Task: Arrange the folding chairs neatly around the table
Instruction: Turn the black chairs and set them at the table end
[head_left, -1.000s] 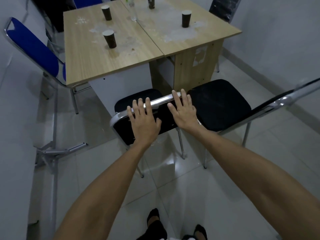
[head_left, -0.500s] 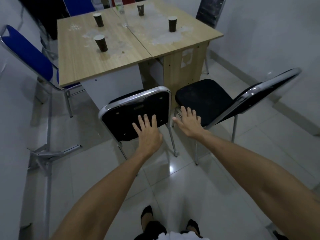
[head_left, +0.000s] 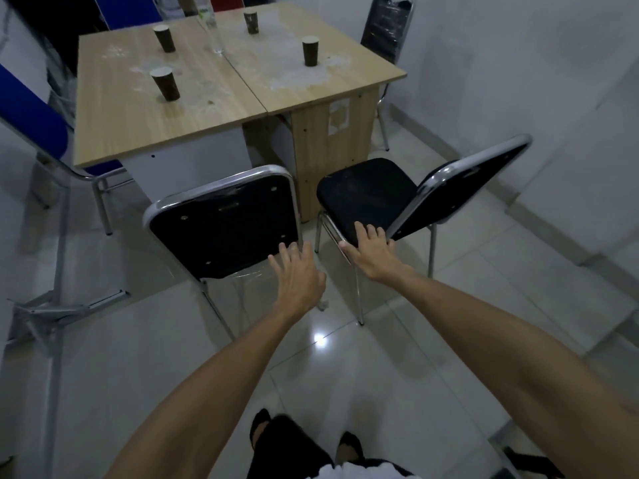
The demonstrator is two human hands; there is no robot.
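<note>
I am finding no legible text in this view; the pale sticker (head_left: 338, 117) on the table's (head_left: 193, 112) end panel is showing no readable marks; the label on the clear bottle (head_left: 211, 25) is blurring beyond reading.

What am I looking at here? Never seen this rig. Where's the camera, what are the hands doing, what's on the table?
There is no robot: a person wears one wide-angle camera on the head, looking forward and down, so you see their own arms and feet. The left hand is open by the lower edge of the backrest of the near black chair, which faces the table. The right hand is open on the front edge of the seat of the second black chair, which stands turned at an angle. Neither hand grips anything. On the table stand four dark paper cups, the nearest one here, and a clear bottle. A blue chair is at the left, another black chair behind the table.
</note>
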